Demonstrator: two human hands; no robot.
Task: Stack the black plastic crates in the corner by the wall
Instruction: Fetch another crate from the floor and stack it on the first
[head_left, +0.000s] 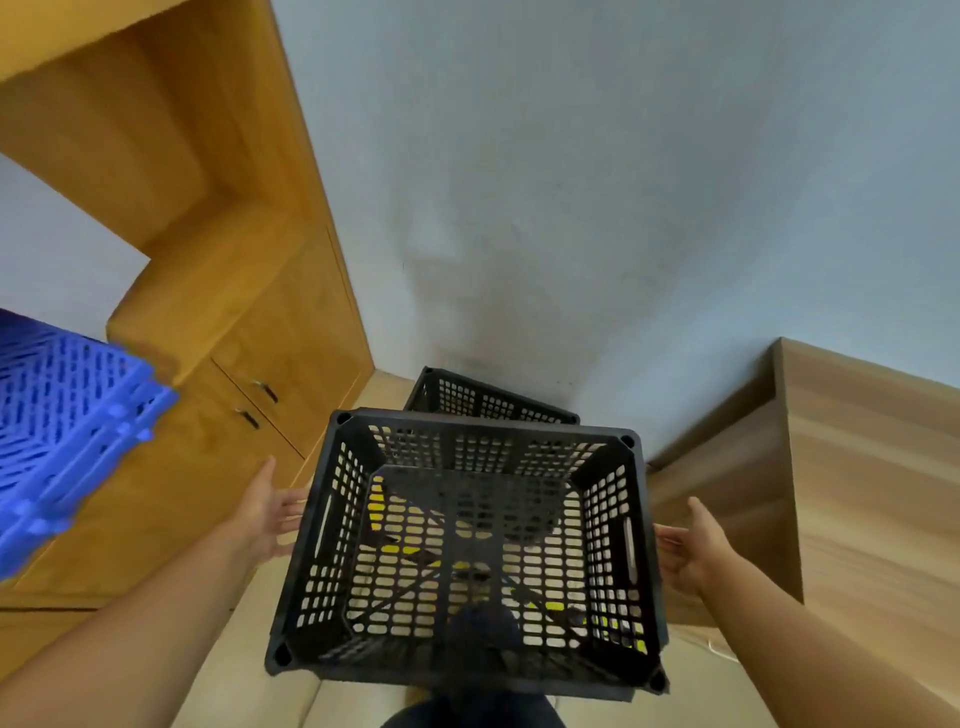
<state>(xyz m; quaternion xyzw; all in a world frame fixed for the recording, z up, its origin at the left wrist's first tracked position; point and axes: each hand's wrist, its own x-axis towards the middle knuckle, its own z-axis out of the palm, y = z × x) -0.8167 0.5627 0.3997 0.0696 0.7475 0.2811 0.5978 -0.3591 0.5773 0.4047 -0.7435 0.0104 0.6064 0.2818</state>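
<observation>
Two spread-open hands, left hand (270, 512) and right hand (691, 545), flank an unlabelled black crate (467, 551), fingers apart.

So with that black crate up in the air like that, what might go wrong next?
Both hands, left and right, are open beside the near crate, not gripping its side slots, so it may drop or tip. The far crate by the wall sits at a different angle, so the stack could land crooked.
</observation>
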